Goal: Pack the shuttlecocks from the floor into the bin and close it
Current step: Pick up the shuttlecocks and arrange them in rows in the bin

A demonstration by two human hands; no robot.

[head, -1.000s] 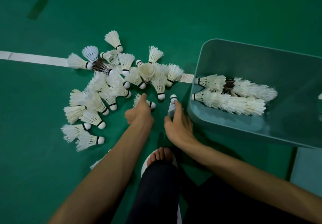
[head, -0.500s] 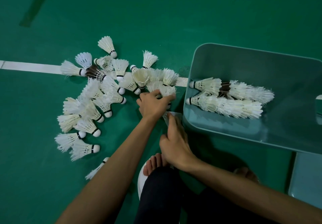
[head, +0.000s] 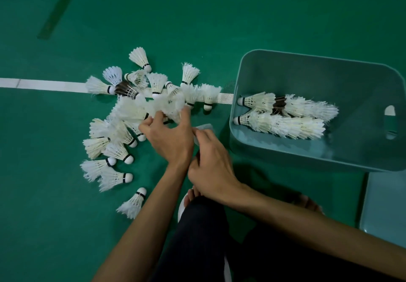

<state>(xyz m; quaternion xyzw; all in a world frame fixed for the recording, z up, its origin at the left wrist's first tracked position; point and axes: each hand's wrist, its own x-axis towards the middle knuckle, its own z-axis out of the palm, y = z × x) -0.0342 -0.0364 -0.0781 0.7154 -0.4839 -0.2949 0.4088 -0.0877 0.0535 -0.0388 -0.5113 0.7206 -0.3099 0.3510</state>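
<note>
Several white feather shuttlecocks (head: 114, 147) lie scattered on the green floor left of centre. A teal bin (head: 312, 154) stands open at the right, with two nested rows of shuttlecocks (head: 290, 115) lying inside. My left hand (head: 169, 137) reaches into the pile, and its fingers curl around a blurred shuttlecock (head: 167, 106). My right hand (head: 211, 167) sits just right of it and pinches a blurred shuttlecock (head: 205, 128) near the bin's left wall.
A white court line (head: 44, 85) runs across the floor under the pile. The teal bin lid (head: 384, 205) lies flat at the lower right. My knee in dark trousers (head: 197, 237) and a foot (head: 191, 196) are below the hands.
My left hand moved left and farther into the pile and took hold of a shuttlecock. My right hand stayed by the bin, holding its shuttlecock. The camera view shifted slightly.
</note>
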